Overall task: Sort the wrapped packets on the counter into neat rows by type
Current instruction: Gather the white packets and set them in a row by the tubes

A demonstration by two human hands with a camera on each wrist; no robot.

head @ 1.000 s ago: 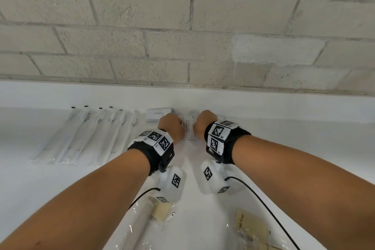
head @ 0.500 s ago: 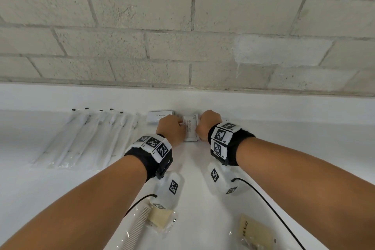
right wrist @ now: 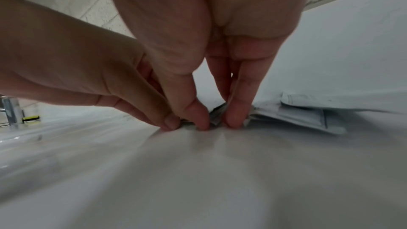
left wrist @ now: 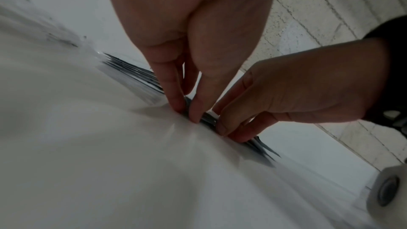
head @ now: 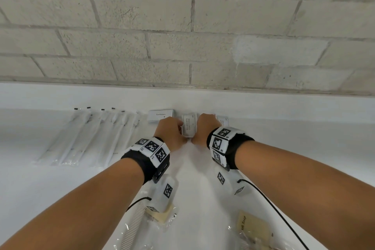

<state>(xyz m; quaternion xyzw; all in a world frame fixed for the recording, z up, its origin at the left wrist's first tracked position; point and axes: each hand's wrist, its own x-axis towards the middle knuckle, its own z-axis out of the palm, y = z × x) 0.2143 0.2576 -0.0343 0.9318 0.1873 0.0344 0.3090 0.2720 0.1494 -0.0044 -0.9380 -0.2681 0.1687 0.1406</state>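
Observation:
A small stack of white conditioner sachets point(head: 189, 127) lies on the white counter point(head: 284, 138) by the back ledge. My left hand point(head: 178, 134) is at its left side and my right hand point(head: 197, 134) at its right side. In the left wrist view my left hand point(left wrist: 187, 111) pinches the stack's near end point(left wrist: 209, 119) between thumb and forefinger, tips down on the counter. In the right wrist view my right hand point(right wrist: 216, 123) pinches the same stack point(right wrist: 216, 114) the same way.
A toothpaste box point(head: 161, 115) sits left of the stack and more sachets point(head: 222, 121) lie to its right. A row of wrapped toothbrushes point(head: 91, 136) fills the left. Near me lie a wrapped comb point(head: 133, 227), a wrapped beige block point(head: 164, 214) and a soap packet point(head: 253, 227).
Both hands stay at the sachet stack and have drawn slightly apart and toward me, so more of its printed top shows between them.

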